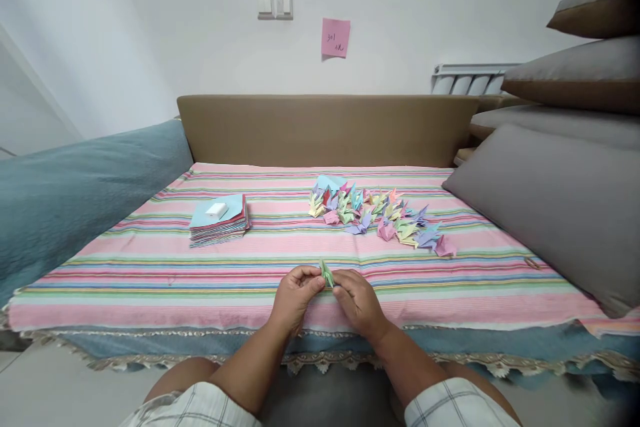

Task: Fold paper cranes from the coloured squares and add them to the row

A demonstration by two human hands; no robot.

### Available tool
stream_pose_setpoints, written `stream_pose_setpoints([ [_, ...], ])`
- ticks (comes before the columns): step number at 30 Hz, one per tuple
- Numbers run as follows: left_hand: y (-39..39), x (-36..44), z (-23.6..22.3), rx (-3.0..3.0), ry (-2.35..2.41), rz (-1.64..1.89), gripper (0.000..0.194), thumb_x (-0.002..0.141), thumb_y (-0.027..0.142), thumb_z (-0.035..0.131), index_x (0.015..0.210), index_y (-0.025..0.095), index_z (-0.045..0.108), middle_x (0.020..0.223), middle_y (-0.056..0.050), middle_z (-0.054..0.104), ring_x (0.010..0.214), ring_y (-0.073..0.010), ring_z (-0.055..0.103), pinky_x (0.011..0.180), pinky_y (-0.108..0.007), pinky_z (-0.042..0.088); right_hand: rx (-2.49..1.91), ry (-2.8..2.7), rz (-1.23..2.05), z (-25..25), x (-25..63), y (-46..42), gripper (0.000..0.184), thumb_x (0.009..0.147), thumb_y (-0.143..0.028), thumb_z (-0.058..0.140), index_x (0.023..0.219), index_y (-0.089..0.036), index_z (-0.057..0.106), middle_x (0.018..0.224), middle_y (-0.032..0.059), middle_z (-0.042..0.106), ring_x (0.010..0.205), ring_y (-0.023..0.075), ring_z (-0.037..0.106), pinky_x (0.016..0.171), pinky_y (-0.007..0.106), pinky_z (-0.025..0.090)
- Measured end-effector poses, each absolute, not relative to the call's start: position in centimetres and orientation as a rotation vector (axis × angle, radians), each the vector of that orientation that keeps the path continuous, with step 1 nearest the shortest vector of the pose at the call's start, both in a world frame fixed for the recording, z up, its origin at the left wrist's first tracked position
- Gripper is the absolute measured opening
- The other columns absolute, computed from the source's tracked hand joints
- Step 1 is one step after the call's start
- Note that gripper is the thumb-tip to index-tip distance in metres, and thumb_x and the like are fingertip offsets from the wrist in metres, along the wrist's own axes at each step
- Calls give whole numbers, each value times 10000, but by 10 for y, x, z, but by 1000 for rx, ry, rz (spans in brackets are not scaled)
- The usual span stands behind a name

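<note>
Looks like I'm mid-fold, left fingers (311,287) and right fingers (346,284) pinching the green origami paper (327,274) near the sofa front edge (200,343), so the next crease probably wants a light touch.

We can pass between paper stack (220,232) and paper cranes (365,221) to striped cloth's (280,227) back edge; grey cushion (560,203) crowds right edge.

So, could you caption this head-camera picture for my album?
Left hand and right hand hold green folded paper before colourful paper cranes on striped cloth.
</note>
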State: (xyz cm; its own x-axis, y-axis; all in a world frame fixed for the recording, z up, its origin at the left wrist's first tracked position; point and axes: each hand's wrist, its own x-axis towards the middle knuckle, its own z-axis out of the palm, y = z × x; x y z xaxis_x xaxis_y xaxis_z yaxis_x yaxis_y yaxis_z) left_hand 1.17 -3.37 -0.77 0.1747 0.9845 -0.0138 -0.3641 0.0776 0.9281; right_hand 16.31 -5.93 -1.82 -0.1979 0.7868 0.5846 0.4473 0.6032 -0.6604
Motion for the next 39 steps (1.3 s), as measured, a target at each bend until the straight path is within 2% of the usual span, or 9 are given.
stream_pose_setpoints([
  [3,-34,12,-8,1011,864,1209,263,545,303,798,695,151,644,640,9,628,609,-103,541,643,-235,431,-1003,-1795,441,-17,163,-59,361,929,-348,330,1020,-255,667,989,69,664,947,208,575,851,367,433],
  [8,-35,11,-7,1199,890,1195,219,632,357,735,648,156,648,588,8,582,587,-112,497,601,-235,403,-1027,-1684,492,-24,161,-54,262,882,-329,454,880,-228,695,888,67,664,883,193,584,804,332,461],
  [11,-34,9,-7,1354,906,1200,198,684,356,691,647,165,657,606,-3,582,610,-126,495,615,-241,397,-1041,-1597,525,-27,160,-52,191,823,-320,543,887,-207,683,848,62,639,781,173,582,697,290,481],
  [14,-34,8,-9,1472,940,1210,173,716,340,659,663,175,659,655,-17,600,650,-143,518,644,-251,404,-1068,-1549,612,-27,158,-53,201,799,-322,562,914,-200,674,814,51,625,700,152,568,610,259,471],
  [21,-34,8,-9,1688,992,1280,98,717,286,654,680,201,684,715,-42,627,725,-174,568,697,-268,418,-1091,-1409,812,-27,154,-55,255,809,-401,536,908,-190,639,802,42,659,710,161,590,632,263,478],
  [26,-34,9,-10,1774,975,1324,82,734,262,641,698,211,694,734,-48,640,753,-177,585,715,-275,441,-1144,-1401,740,-32,151,-55,255,844,-398,479,789,-183,604,639,3,595,572,129,534,545,231,431],
  [31,-32,11,-17,1868,954,1387,99,761,270,613,747,210,690,777,-45,640,797,-171,594,737,-288,468,-1131,-1326,788,-30,148,-55,244,814,-404,523,870,-179,599,734,16,634,637,139,570,603,233,455],
  [36,-33,11,-19,1812,1004,1399,114,756,286,616,727,194,676,790,-44,633,791,-163,596,731,-280,478,-1143,-1215,888,-30,146,-55,337,813,-485,496,638,-197,495,573,-10,576,572,141,566,569,240,456],
  [39,-32,13,-20,1662,1044,1422,140,733,302,634,677,175,649,782,-43,625,769,-161,594,729,-276,474,-1138,-1103,959,-30,144,-54,366,789,-528,509,634,-198,476,582,-2,596,559,141,570,570,253,467],
])
